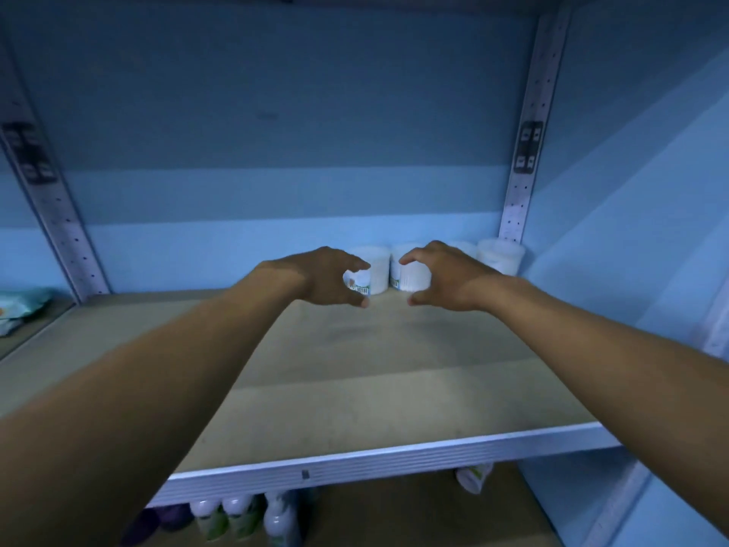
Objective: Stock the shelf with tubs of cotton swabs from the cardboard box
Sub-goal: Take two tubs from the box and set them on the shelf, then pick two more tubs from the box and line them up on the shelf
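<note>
Barely started imo: four tubs are sitting in a row at the back right of the shelf point(355, 388), most of the board still bare. Left hand point(327, 276) is curling around one tub point(365, 276), right hand point(442, 276) around its neighbour point(408, 276). Cardboard box isn't showing. Dim blue back panel, bottles point(236, 517) sitting below.

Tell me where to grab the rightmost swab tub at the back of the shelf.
Grip the rightmost tub round its curved side wall, coming from the front: it stands upright against the back panel, with the upright post behind and a neighbouring tub on its left.
</note>
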